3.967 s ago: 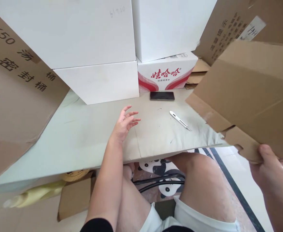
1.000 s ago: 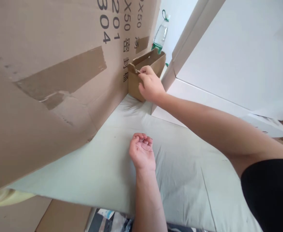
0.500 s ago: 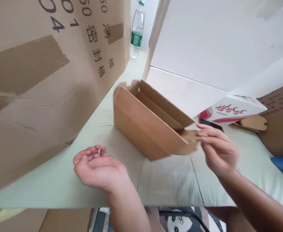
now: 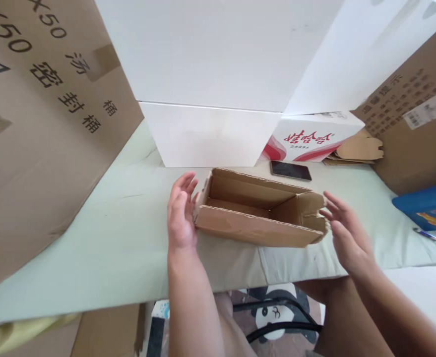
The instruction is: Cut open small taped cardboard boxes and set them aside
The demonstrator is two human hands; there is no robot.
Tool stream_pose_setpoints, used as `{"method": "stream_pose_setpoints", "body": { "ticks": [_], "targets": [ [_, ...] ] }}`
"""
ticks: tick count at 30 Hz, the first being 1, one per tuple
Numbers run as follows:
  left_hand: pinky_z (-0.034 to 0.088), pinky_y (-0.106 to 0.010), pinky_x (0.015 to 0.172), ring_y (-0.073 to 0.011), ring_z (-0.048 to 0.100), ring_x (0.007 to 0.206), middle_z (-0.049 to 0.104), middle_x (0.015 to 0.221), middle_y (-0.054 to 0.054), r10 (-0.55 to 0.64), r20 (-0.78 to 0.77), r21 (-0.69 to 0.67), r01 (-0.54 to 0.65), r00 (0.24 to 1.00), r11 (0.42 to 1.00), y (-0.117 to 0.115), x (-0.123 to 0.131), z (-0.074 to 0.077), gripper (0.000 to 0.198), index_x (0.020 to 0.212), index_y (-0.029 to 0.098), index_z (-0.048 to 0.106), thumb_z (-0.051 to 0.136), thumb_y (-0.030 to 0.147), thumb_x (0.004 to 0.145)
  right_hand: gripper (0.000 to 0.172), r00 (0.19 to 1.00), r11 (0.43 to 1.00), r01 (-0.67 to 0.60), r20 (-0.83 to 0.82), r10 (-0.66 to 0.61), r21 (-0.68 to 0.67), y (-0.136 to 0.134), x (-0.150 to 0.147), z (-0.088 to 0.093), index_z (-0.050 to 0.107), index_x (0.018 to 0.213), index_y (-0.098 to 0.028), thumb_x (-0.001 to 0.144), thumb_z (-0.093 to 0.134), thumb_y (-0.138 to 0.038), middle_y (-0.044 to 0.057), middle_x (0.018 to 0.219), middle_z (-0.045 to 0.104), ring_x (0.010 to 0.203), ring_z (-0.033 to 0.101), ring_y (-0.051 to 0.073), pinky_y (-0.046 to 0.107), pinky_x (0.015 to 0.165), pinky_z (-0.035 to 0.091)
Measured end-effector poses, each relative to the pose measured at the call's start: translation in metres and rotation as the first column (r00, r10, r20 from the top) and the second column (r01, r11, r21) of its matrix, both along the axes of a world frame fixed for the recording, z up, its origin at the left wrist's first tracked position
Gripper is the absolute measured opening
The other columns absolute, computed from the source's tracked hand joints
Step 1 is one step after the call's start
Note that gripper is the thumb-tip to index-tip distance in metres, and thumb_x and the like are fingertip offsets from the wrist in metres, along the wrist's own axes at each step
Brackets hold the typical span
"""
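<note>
A long, narrow cardboard box (image 4: 255, 230) with its top open stands on the cloth-covered table in front of me. Its inside shows brown walls and a bare bottom, and notched flaps rise at the right end. My left hand (image 4: 182, 213) is at the box's left end, palm turned toward it and fingers loosely curved. At the opposite end, my right hand (image 4: 347, 235) has its fingers spread beside the notched flaps. Whether the fingertips of either hand touch the cardboard is hard to tell.
Behind the box are a white box (image 4: 210, 134), a dark phone (image 4: 290, 170) and a red-and-white carton (image 4: 310, 139). Flat cardboard pieces (image 4: 355, 149) lie by a big carton (image 4: 414, 129). A larger carton (image 4: 54, 139) stands left; a blue packet (image 4: 429, 207) and a pen (image 4: 429, 237) lie right.
The tilted cardboard box has turned and now stands lower. My right hand has let go of its flap, and my left hand has come up to the other end. The view has swung right.
</note>
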State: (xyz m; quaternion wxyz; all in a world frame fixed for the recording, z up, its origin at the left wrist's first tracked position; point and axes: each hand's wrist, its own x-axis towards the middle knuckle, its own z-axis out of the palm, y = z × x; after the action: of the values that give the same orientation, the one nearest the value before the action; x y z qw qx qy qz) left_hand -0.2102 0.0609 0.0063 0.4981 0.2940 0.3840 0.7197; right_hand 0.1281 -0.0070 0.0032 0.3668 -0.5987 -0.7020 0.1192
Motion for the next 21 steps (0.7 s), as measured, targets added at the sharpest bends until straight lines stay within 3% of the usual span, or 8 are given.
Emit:
{"method": "stream_pose_setpoints", "body": {
  "ticks": [3,7,10,12,16,19,21],
  "targets": [
    [0.046,-0.042,0.11,-0.0335,0.053,0.139,0.064,0.142,-0.007,-0.104,-0.097,0.029,0.107,0.99,0.994,0.0,0.028,0.005,0.057,0.12,0.03,0.073,0.074,0.065,0.075,0.053,0.978,0.995,-0.1,-0.184,0.101,0.014,0.005,0.001,0.001,0.041,0.154,-0.034,0.102,0.041,-0.045,0.012,0.155,0.053,0.143,0.053,0.032,0.053,0.11,0.054],
    [0.049,-0.043,0.109,-0.0361,0.051,0.14,0.063,0.141,-0.008,-0.142,-0.229,0.003,0.146,0.963,0.989,-0.005,0.062,0.009,0.065,0.124,0.031,0.071,0.083,0.058,0.066,0.042,0.913,0.978,-0.154,-0.359,0.195,0.138,0.017,0.011,0.015,0.052,0.141,-0.034,0.102,0.039,-0.045,0.008,0.159,0.047,0.149,0.047,0.029,0.053,0.115,0.049],
    [0.051,-0.044,0.104,-0.0363,0.054,0.136,0.063,0.139,-0.007,-0.193,-0.271,-0.024,0.193,0.943,0.981,-0.011,0.082,0.017,0.068,0.122,0.032,0.07,0.083,0.061,0.062,0.035,0.91,0.969,-0.113,-0.369,0.19,0.221,0.022,0.034,0.025,0.066,0.114,-0.03,0.101,0.038,-0.047,0.006,0.157,0.049,0.15,0.044,0.031,0.056,0.121,0.042],
    [0.051,-0.044,0.103,-0.0371,0.053,0.137,0.064,0.14,-0.008,-0.203,-0.349,-0.006,0.215,0.915,0.977,-0.016,0.094,0.026,0.059,0.11,0.029,0.073,0.082,0.063,0.063,0.031,0.921,0.97,-0.083,-0.353,0.162,0.228,0.02,0.05,0.029,0.068,0.096,-0.027,0.099,0.042,-0.043,0.007,0.147,0.058,0.145,0.049,0.031,0.056,0.122,0.041],
    [0.047,-0.046,0.099,-0.0374,0.057,0.127,0.071,0.126,-0.009,-0.127,-0.483,0.023,0.157,0.866,0.987,-0.023,0.114,0.041,0.03,0.079,0.022,0.069,0.083,0.048,0.07,0.019,0.905,0.985,-0.036,-0.413,0.104,0.17,0.019,0.074,0.033,0.07,0.087,-0.025,0.09,0.052,-0.025,0.007,0.131,0.067,0.128,0.062,0.029,0.053,0.113,0.049],
    [0.044,-0.044,0.095,-0.0354,0.057,0.119,0.073,0.115,-0.007,-0.089,-0.529,0.029,0.123,0.844,0.992,-0.025,0.122,0.045,0.019,0.075,0.021,0.07,0.082,0.032,0.065,0.026,0.924,0.998,0.036,-0.381,-0.01,0.059,0.024,0.084,0.038,0.074,0.088,-0.025,0.08,0.052,-0.014,0.007,0.119,0.068,0.116,0.065,0.028,0.05,0.104,0.054],
    [0.045,-0.041,0.091,-0.0341,0.055,0.115,0.071,0.114,-0.006,-0.099,-0.556,0.014,0.128,0.825,0.992,-0.023,0.123,0.046,0.022,0.079,0.021,0.074,0.079,0.031,0.06,0.033,0.942,0.998,0.026,-0.334,-0.043,-0.055,0.028,0.089,0.042,0.076,0.095,-0.024,0.077,0.051,-0.013,0.008,0.11,0.066,0.103,0.066,0.027,0.048,0.093,0.058]
  ]
}}
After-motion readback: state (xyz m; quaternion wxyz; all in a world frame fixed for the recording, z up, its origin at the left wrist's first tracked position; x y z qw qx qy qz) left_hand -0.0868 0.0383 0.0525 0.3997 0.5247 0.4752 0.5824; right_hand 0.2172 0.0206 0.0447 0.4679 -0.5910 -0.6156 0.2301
